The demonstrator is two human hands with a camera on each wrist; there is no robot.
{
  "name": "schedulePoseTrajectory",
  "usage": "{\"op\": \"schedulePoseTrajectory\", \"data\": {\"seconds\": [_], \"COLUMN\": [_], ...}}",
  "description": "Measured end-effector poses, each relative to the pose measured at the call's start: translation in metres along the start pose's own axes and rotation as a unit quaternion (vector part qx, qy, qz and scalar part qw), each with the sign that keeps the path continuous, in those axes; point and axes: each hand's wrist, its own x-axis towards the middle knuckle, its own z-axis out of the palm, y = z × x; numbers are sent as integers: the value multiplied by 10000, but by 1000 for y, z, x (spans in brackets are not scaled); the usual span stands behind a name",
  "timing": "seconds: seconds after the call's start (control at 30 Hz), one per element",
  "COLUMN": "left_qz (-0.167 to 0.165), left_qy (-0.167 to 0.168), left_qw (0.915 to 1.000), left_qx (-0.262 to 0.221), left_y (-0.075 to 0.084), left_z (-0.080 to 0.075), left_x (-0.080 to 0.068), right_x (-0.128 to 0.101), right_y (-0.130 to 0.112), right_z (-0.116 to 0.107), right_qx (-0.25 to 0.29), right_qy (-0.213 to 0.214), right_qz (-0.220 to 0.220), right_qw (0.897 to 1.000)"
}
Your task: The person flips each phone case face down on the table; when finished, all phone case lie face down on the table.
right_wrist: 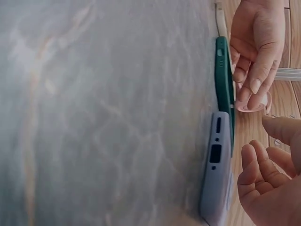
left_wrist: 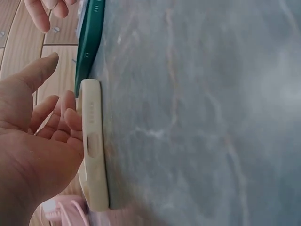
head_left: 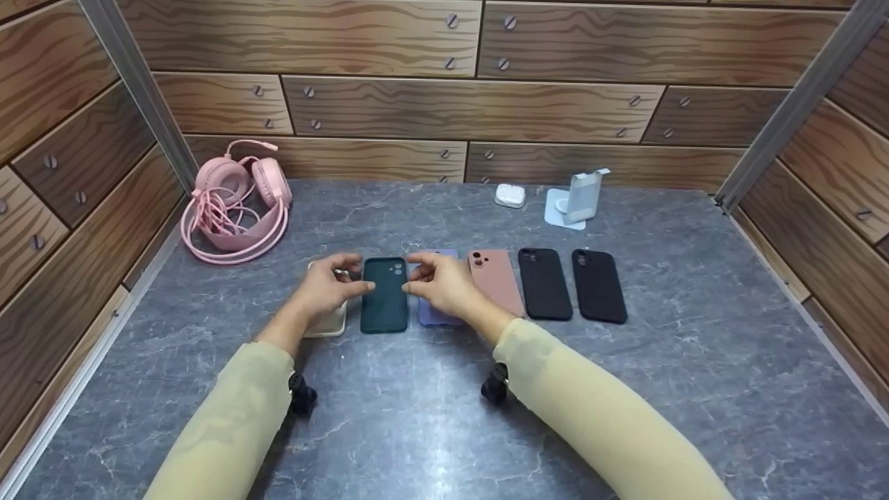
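A dark green phone case (head_left: pixel 384 305) lies flat on the table between both hands. My left hand (head_left: pixel 326 286) hovers over a cream phone case (head_left: pixel 332 324), partly covering it, with thumb and fingers apart near the green case's left edge. Above a purple phone case (head_left: pixel 439 317), my right hand (head_left: pixel 450 285) has its thumb and forefinger by the green case's right edge. In the left wrist view, loosely bent fingers hang beside the cream case (left_wrist: pixel 96 160) and grip nothing. The right wrist view shows a gap between the right hand and the purple case (right_wrist: pixel 217 174).
To the right, a pink phone case (head_left: pixel 494 274) and two black phone cases (head_left: pixel 546 288) (head_left: pixel 600 288) continue the row. Pink headphones (head_left: pixel 233 236) lie at the back left. A white earbud case (head_left: pixel 510 195) and a light blue stand (head_left: pixel 583 198) are at the back right, before wood-patterned walls.
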Motion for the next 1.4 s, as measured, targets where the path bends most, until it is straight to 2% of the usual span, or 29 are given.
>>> {"op": "schedulePoseTrajectory", "data": {"seconds": [0.23,0.47,0.73,1.07,1.4], "left_qz": [53,322,575,529,544], "left_qy": [-159,-231,-310,-376,-373], "left_qw": [9995,9979,9955,9948,9948], "left_qx": [258,519,691,781,780], "left_y": [-4,-7,-10,-10,-11], "left_z": [-1,-1,1,2,2], "left_x": [0,1,0,-2,-2], "right_x": [2,2,2,4,5], "right_y": [5,9,14,15,15], "right_z": [7,7,9,10,11], "right_qx": [-259,-630,-801,-1283,-1264], "right_qy": [-215,-642,-671,-748,-806], "right_qz": [42,-100,-219,-530,-488], "right_qw": [9994,9959,9943,9875,9875]}}
